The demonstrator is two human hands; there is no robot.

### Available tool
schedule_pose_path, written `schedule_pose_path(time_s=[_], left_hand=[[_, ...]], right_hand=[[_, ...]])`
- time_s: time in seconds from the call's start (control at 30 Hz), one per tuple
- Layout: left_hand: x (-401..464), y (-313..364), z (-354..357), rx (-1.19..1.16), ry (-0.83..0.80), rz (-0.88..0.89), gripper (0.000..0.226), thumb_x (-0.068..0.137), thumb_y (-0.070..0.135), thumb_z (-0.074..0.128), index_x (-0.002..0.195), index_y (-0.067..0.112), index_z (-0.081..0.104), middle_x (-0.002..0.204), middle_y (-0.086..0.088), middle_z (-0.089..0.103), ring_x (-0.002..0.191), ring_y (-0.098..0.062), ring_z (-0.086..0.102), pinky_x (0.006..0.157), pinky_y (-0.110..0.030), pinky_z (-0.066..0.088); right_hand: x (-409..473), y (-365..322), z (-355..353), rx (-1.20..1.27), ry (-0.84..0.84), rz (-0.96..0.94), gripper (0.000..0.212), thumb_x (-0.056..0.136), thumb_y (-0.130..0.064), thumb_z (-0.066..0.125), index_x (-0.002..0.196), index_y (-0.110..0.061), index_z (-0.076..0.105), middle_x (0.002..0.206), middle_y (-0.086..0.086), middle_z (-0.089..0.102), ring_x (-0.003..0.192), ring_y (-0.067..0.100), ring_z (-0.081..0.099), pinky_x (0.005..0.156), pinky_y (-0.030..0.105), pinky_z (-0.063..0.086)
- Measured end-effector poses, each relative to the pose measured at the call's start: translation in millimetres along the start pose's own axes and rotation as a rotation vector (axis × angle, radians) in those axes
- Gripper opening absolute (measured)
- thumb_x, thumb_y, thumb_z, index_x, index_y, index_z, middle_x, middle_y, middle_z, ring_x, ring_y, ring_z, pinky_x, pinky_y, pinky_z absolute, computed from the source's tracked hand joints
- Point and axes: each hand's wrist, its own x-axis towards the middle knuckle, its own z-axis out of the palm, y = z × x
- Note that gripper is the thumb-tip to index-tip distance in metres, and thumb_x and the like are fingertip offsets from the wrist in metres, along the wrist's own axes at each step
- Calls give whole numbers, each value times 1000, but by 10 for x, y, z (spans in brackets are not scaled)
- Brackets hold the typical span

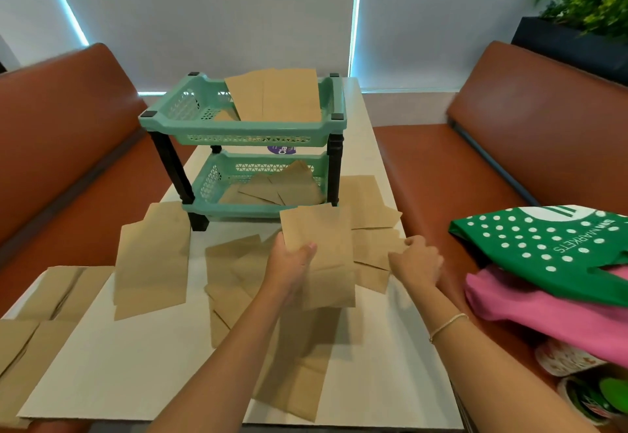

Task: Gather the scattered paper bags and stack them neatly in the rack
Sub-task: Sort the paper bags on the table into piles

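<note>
A teal two-tier rack (159, 119) on black legs stands on the white table (102, 364). Brown paper bags (275, 96) lean in its top tray and more bags (285, 187) lie loosely in the bottom tray. My left hand (289, 262) grips a flat brown paper bag (323, 245), held above the table in front of the rack. My right hand (416, 259) pinches the edge of another bag (373, 249) lying at the table's right side. Several more bags (153, 255) are scattered flat over the table, left, centre and near edge.
Brown padded benches (61, 147) flank the table on both sides. On the right bench lie a green dotted shopping bag (543, 245) and a pink bag (543, 317), with cups below them. A planter (577, 7) stands behind the right bench.
</note>
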Motion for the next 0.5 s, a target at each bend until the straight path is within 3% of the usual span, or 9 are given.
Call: schedule_pose_path(time_s=[0.07,0.17,0.5], left_hand=[[24,15,58,12,3,16,33,89,9,61,120,13,51,110,-6,62,96,-21,57,83,-34,47],[52,39,139,26,-3,26,35,89,9,61,122,11,51,113,-7,62,99,-21,58,86,-33,48],[149,14,212,31,30,24,29,91,15,59,119,15,50,106,-2,61,95,-19,57,83,-32,47]], right_hand=[[113,49,-22,-112,48,135,51,84,-26,63,128,-13,41,133,17,41,124,32,38,100,38,34],[262,97,22,-152,-34,222,54,85,-23,63,131,-11,38,135,16,43,125,31,40,100,39,35],[331,-31,56,-50,-90,151,41,87,-9,53,127,-5,44,124,16,55,113,32,55,89,40,48]])
